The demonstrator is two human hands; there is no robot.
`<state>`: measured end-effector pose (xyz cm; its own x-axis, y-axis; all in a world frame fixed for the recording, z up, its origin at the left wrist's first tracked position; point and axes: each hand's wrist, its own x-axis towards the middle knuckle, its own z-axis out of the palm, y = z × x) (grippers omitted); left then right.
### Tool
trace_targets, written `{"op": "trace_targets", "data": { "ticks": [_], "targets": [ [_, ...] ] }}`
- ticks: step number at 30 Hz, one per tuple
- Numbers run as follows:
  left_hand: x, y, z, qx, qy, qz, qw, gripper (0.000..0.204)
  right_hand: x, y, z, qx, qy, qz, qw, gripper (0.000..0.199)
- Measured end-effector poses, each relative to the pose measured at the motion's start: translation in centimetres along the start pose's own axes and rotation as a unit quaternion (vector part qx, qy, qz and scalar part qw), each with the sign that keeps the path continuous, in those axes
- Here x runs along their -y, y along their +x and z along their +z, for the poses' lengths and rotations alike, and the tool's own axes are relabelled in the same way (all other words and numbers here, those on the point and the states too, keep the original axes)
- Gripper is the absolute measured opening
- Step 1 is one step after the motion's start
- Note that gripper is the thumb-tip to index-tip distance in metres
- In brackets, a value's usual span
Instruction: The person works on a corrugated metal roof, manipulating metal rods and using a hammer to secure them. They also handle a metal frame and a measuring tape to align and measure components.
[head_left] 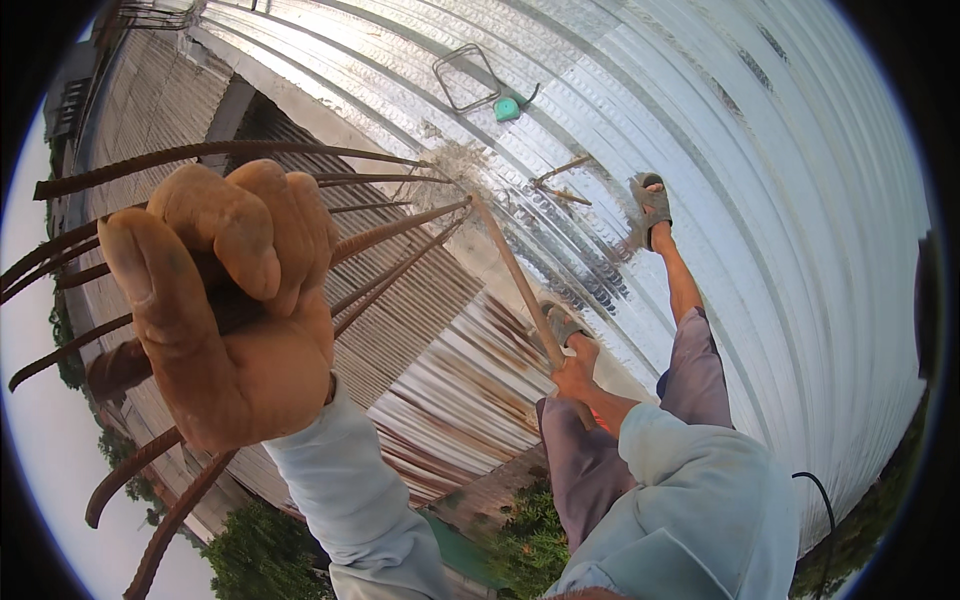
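Observation:
My left hand [240, 300], large and close to the camera, is closed round a rusty ribbed rebar [400, 230], its fingers and thumb curled over it. Several other rebars [230, 150] fan out around that hand from a rough cement patch [455, 165]. Lower down, my right hand [573, 378] grips a long rusty rod [515, 270] near its lower end. The rod slants up to the foot of the rebars, where its far tip meets or overlaps the held bar; I cannot tell whether it is hooked on.
Shiny corrugated sheeting [780, 250] lies underfoot, with my sandalled foot [653, 205] on it. Farther off are a green tape measure [507, 108], a bent wire frame [468, 78] and short rusty pieces [565, 172]. Past the concrete edge [300, 100], a lower corrugated roof [410, 310] shows.

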<state>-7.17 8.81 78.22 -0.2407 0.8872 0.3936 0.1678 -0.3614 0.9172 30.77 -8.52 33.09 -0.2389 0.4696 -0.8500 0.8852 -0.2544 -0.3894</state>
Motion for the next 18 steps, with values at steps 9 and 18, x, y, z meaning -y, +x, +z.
{"op": "trace_targets", "data": {
  "ticks": [9,18],
  "targets": [
    [0.1,-4.3,2.3,-0.180,0.102,0.055,0.977,0.045,0.8,-1.5,-1.5,-0.059,-0.004,-0.069,0.996,0.034],
    [13.5,-31.6,17.8,-0.253,0.119,-0.595,0.754,0.060,3.1,-7.3,-4.3,-0.201,-0.034,-0.217,0.955,0.034]
  ]
}}
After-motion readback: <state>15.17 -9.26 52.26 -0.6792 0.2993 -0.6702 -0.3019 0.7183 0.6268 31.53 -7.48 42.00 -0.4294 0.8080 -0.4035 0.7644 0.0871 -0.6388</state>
